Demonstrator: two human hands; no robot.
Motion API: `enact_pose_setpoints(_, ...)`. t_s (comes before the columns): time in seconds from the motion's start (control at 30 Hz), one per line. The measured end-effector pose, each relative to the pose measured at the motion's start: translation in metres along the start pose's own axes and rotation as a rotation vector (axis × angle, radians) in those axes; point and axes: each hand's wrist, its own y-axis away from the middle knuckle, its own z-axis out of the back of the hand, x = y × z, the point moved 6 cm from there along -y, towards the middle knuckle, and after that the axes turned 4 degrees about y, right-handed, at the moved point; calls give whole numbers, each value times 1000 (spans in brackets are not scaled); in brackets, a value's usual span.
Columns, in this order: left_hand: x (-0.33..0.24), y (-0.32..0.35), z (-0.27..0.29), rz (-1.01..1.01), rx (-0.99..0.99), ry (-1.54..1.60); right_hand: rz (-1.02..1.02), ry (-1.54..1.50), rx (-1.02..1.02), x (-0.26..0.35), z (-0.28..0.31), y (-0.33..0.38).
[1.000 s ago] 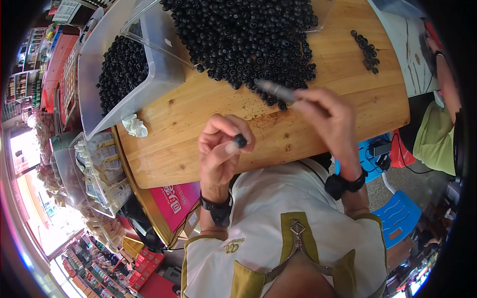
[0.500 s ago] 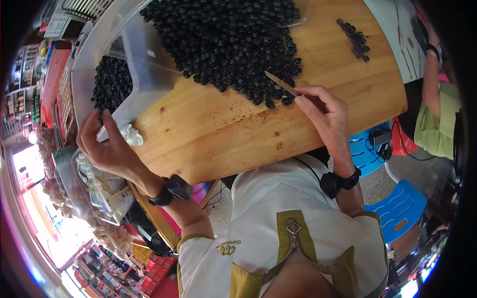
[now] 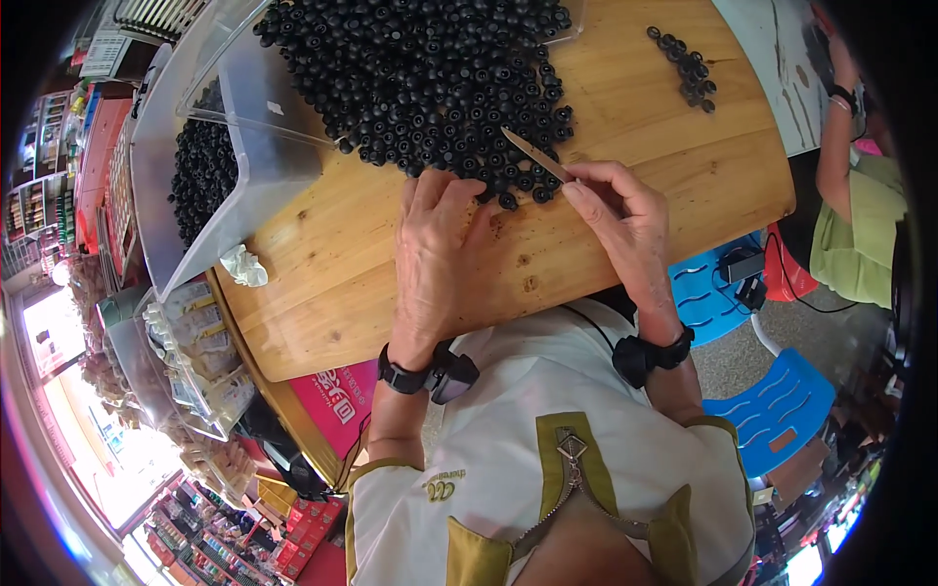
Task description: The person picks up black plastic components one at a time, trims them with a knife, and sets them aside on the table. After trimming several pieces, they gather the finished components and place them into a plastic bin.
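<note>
Small round black caps [image 3: 420, 78], several showing a hollow centre, lie in a wide heap on the wooden table [image 3: 391, 303]. My left hand [image 3: 430, 220] rests at the heap's near edge. Its fingers are apart and bent down, with their tips partly hidden, and nothing shows between thumb and forefinger. In my right hand [image 3: 620, 215] a slim pointed blade [image 3: 532, 151] is pinched between thumb and fingers. The blade points up and left over the heap's near right edge.
A clear plastic bin [image 3: 278, 161] at the left holds more black caps. Crumpled white paper [image 3: 244, 266] lies beside it. A small separate cluster of caps [image 3: 689, 70] sits at the table's right. Blue stools [image 3: 777, 410] and another person's arm [image 3: 833, 146] are further right.
My left hand has moved right, from the bin's near edge to the near edge of the heap. My right hand still holds the blade in nearly the same place.
</note>
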Motion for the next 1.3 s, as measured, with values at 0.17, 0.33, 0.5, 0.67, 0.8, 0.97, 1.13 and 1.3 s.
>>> enact_pose_setpoints(0.17, -1, -3, -2, -12, -1, -76, -18, -5, 0, 1, 0, 0)
enact_pose_setpoints(0.33, 1, 1, 2, 78, -16, 58, -41, -4, 11, 0, 0, 0)
enact_pose_setpoints(0.5, 9, 14, 15, 244, -92, 412, -26, -14, 19, 2, 0, 0)
enact_pose_setpoints(0.67, 23, 28, 15, 428, -202, 1174, 7, -3, 52, 16, -8, 1)
enact_pose_setpoints(0.8, 22, 29, 12, 465, -175, 1466, 62, 34, 146, 40, -22, 4)
enact_pose_setpoints(0.97, 29, 35, 5, 505, -251, 1623, 102, 51, 265, 49, -40, 6)
enact_pose_setpoints(1.13, 39, 42, -4, 521, -167, 1752, 292, 145, 258, 57, -51, 9)
enact_pose_setpoints(1.3, 36, 46, -3, 552, -122, 1776, 352, 177, 282, 63, -59, 10)
